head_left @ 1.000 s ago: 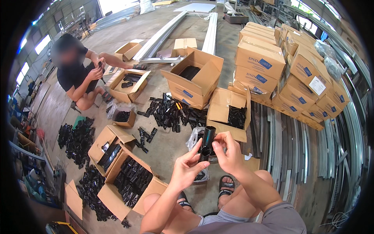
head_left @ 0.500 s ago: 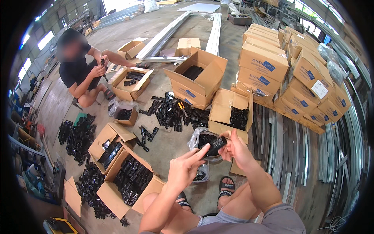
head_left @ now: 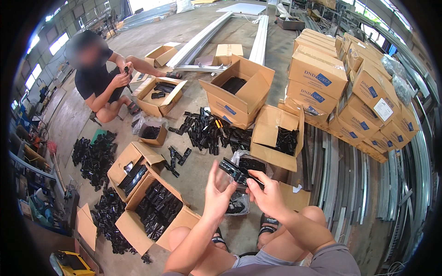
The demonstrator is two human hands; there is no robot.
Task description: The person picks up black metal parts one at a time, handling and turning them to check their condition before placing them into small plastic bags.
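A black, glossy tube-like plastic part (head_left: 235,170) is held in front of me, tilted with its left end higher. My right hand (head_left: 267,195) grips its lower right end between thumb and fingers. Close beside the part's left half is my left hand (head_left: 217,193), its fingers stretched upward and the thumb near the part's underside; whether it touches is unclear. Below and behind the hands stand a plastic-lined container (head_left: 252,164) of small black pieces and a clear bag (head_left: 238,203) with more dark pieces.
Open cartons of black parts stand at left (head_left: 159,209), ahead (head_left: 237,103) and right (head_left: 276,154). Loose black parts form piles (head_left: 94,156) on the floor. A seated co-worker (head_left: 103,78) handles a small black piece. Stacked cartons (head_left: 317,76) and metal profiles (head_left: 343,184) lie right.
My left hand has let go of the black part and its fingers have straightened. My right hand has closed on the right end, and the part's left end now tilts upward.
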